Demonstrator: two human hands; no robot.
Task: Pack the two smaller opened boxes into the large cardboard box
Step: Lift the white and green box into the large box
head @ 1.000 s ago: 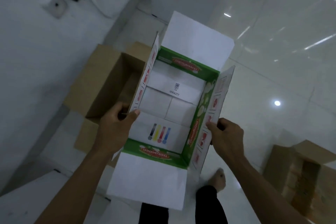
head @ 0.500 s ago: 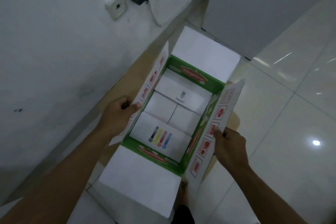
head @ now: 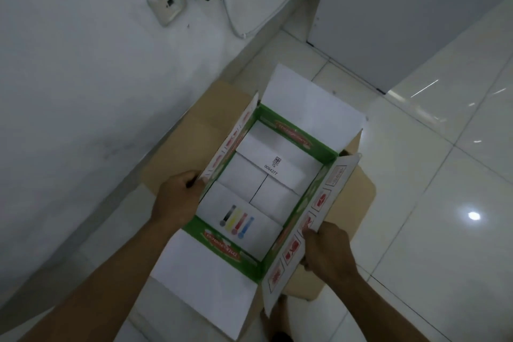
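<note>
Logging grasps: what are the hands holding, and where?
The green-and-white box: left hand on its left side flap, right hand on its right side flap.

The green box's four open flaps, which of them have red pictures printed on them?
The two long side flaps: the left flap, gripped by the left hand, and the right flap, held by the right hand. The end flaps are plain white.
</note>
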